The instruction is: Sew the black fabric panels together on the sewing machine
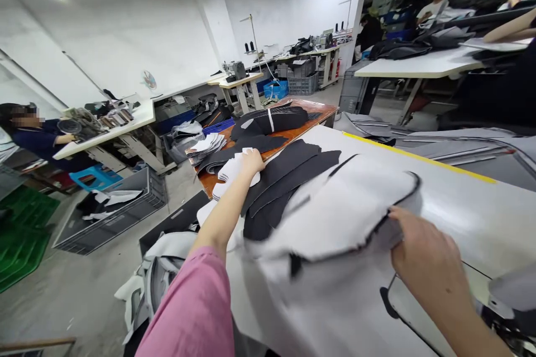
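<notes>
My right hand (427, 251) is closed on the edge of a white fabric panel (335, 217) with black edging. The panel is raised over the table and partly smeared by motion. My left hand (252, 162) reaches forward to a stack of white cut pieces (229, 170), its fingers bent over the top one and their tips hidden. Between the hands lie overlapping black cut pieces (280, 178). Beyond the left hand are a black bundle (272, 121) tied with a white band and another white stack (207, 145).
A white sewing table (473, 201) meets a brown wooden table (322, 109). Sewing machine parts (511, 312) stand at the lower right. Grey fabric (154, 273) is heaped at the left, near a grey crate (113, 215). Co-workers sit at the left and far right.
</notes>
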`<action>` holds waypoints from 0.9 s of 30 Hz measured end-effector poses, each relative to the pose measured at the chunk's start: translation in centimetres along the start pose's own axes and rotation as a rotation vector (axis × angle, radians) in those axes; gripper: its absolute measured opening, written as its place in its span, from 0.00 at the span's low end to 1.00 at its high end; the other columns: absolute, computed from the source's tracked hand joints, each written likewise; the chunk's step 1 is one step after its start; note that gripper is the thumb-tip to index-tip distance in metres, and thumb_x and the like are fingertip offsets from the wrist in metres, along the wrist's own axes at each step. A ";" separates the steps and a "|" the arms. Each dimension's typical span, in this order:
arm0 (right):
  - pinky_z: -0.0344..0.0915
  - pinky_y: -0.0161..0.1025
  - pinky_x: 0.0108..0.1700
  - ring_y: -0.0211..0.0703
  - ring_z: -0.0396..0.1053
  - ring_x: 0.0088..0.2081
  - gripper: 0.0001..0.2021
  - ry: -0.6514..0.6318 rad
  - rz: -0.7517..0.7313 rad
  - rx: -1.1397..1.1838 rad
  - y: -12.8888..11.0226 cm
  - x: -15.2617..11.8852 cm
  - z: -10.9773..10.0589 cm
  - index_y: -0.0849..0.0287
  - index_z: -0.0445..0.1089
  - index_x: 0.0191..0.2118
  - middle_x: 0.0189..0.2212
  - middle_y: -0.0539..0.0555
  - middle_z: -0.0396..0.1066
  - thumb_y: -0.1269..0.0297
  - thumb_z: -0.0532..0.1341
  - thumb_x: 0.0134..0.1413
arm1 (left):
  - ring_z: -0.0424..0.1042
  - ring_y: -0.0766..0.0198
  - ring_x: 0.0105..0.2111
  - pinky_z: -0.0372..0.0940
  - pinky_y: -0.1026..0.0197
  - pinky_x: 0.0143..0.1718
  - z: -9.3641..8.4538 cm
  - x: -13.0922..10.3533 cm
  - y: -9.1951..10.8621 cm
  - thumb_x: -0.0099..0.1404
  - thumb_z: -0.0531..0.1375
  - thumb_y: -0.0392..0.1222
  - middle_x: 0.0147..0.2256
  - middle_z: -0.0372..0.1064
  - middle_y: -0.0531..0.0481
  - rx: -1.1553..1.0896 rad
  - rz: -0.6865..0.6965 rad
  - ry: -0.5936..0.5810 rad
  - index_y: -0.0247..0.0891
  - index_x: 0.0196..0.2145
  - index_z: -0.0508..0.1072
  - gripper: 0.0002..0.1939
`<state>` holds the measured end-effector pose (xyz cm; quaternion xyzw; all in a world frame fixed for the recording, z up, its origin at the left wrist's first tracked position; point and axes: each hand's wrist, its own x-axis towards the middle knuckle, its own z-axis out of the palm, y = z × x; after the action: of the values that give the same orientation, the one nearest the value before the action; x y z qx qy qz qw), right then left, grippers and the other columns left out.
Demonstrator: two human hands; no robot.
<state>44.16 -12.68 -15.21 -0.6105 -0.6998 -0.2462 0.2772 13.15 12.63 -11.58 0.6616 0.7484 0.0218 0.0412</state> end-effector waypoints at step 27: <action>0.63 0.43 0.53 0.53 0.65 0.53 0.14 -0.286 0.165 -0.152 -1.5 -16.7 -5.2 0.70 0.68 0.43 0.44 0.66 0.69 0.81 0.51 0.53 | 0.66 0.53 0.48 0.66 0.55 0.41 8.7 -30.0 22.2 0.59 0.59 0.48 0.53 0.58 0.41 -0.068 1.105 -0.136 0.39 0.54 0.57 0.27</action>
<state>44.78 -28.40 -22.91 -0.7139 -0.6591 -0.1851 0.1472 39.54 -14.53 -17.30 0.9538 0.2846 0.0217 0.0933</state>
